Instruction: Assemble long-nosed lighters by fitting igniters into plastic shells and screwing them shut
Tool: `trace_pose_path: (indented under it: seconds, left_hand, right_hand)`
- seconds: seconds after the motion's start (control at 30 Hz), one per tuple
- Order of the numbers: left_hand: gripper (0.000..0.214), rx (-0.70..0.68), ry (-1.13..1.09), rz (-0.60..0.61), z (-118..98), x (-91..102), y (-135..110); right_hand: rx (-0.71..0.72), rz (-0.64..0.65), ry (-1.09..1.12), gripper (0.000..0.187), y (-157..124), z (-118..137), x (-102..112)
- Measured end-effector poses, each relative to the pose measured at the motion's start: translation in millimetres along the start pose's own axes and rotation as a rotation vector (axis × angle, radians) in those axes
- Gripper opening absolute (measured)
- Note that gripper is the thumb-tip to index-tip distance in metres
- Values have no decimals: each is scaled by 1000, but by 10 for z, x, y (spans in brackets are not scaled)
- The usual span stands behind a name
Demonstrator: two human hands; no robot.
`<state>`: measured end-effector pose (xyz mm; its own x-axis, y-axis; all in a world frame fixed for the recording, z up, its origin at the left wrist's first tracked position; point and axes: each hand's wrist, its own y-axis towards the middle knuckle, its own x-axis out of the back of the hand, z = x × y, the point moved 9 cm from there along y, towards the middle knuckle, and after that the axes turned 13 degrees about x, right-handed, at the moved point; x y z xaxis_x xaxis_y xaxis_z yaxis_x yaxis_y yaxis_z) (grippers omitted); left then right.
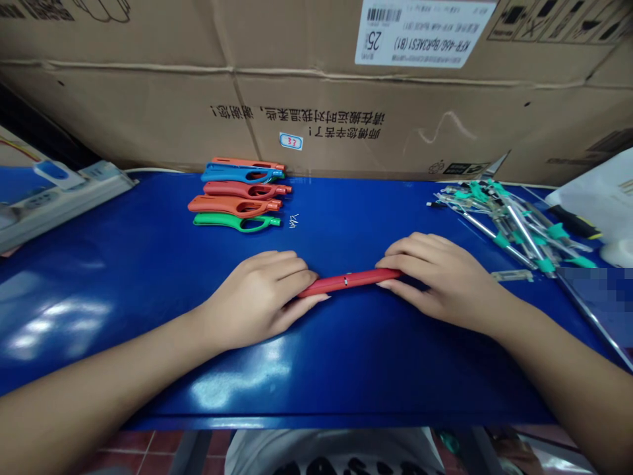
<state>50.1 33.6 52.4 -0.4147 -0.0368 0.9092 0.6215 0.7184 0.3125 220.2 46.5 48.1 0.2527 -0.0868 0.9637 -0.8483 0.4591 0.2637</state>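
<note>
A red lighter casing (336, 282) is held edge-on between my two hands, above the blue table (163, 264). My left hand (267, 293) grips its left end, thumb below and fingers on top. At the right end, the fingertips and thumb of my right hand (440, 280) pinch it. A small dark and white detail shows midway along its edge. Beyond my left hand lies a row of similar casings: a green casing (237, 221) nearest, then an orange casing (235, 204), a red casing (247, 190) and a blue casing (237, 173), with more orange behind.
A pile of metal tubes and teal-tipped parts (514, 221) lies at the right, beside a black-and-yellow handle (576, 221). A large cardboard box (316, 92) walls off the back. A power strip (69, 198) sits at the left. Small white pieces (293, 221) lie near the casings.
</note>
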Motion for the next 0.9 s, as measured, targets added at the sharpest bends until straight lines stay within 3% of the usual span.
trace_pose_path:
  seconds: [0.23,0.37,0.67,0.9]
  left_hand:
    - [22,-34,-102,-3,-115,-74,-38]
    - [22,-67,-64,-41,-183,-78,-51]
    - [25,-36,10,-118,-269,-23,-20]
    - [20,-72,28,-212,-183,45,-30]
  right_hand:
    - [53,-86,132,19,115,281,-64]
    - [33,-137,185,13,111,316,-79]
    - [109,-142,3,16,185,483,1]
    - [68,-215,-26,18,121,258,98]
